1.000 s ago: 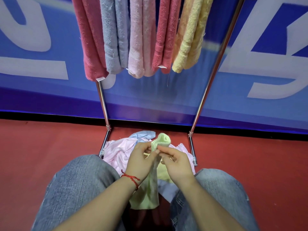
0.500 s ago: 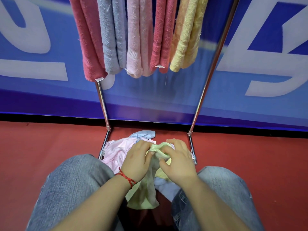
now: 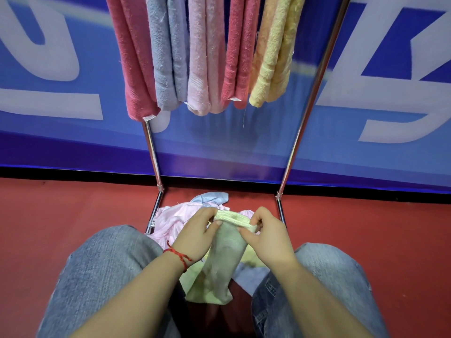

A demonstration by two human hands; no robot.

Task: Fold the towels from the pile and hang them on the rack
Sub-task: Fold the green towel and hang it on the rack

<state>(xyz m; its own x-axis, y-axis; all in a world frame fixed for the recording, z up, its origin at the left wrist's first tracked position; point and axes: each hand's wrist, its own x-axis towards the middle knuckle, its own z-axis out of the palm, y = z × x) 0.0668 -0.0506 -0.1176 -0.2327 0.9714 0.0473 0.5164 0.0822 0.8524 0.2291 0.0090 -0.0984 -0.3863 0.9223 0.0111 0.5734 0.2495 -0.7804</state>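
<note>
A pale green towel hangs down between my knees, its top edge stretched level between both hands. My left hand pinches the left end of that edge and my right hand pinches the right end. Behind the hands lies the pile of pink, light blue and yellow towels on the floor between the rack's feet. The chrome rack rises in front of me. Several folded towels hang from it in red, grey-blue, pink and yellow; its top bar is out of view.
I am seated with both knees in jeans either side of the towel. Red floor spreads left and right. A blue banner wall with white lettering stands right behind the rack. A red cord circles my left wrist.
The towel's top was bunched upright between my fingers; both hands then lowered it and drew apart, so the edge is now spread flat between them.
</note>
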